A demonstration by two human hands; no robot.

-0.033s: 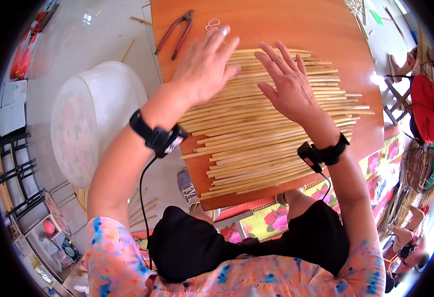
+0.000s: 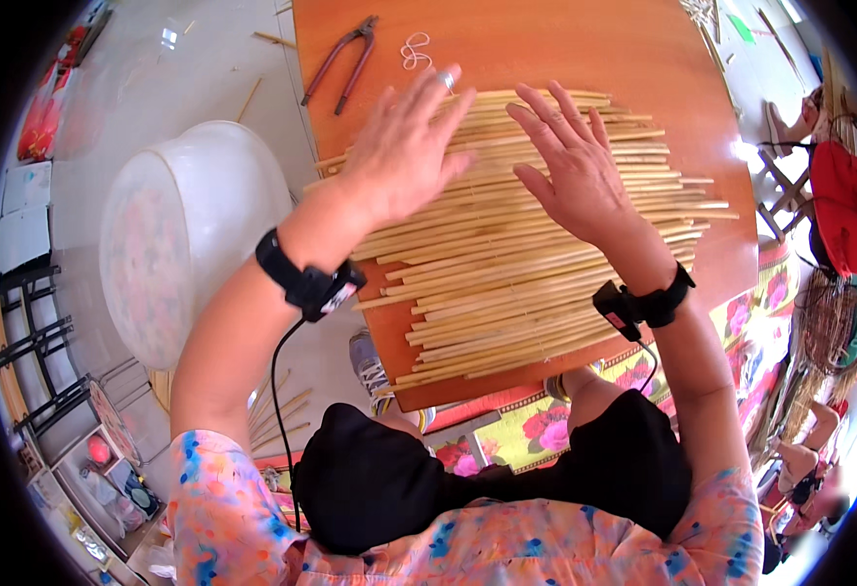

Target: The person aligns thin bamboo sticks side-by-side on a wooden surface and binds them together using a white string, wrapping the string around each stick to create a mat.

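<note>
A row of pale wooden sticks (image 2: 506,259) lies side by side on the orange-brown table (image 2: 545,44), joined by thin thread in places. Over the far left part of the row is my left hand (image 2: 404,146), slightly blurred, fingers spread and nothing held. It wears a ring. My right hand (image 2: 575,161) is above the far right part, fingers apart and palm down, also without anything in it. Whether either palm touches the sticks I cannot tell. Beyond my left fingertips lies a looped white string (image 2: 415,51). Red-handled pliers (image 2: 342,63) rest to its left.
A white translucent tub (image 2: 238,186) stands on the floor left of the table. Loose sticks (image 2: 277,415) lie on the floor near my feet. At the right are a red cloth-covered seat (image 2: 848,210), a bundle of wire or twigs (image 2: 832,327), and another person.
My left hand has shifted slightly down, so more of the white string shows. My right hand has hardly moved. The sticks look the same.
</note>
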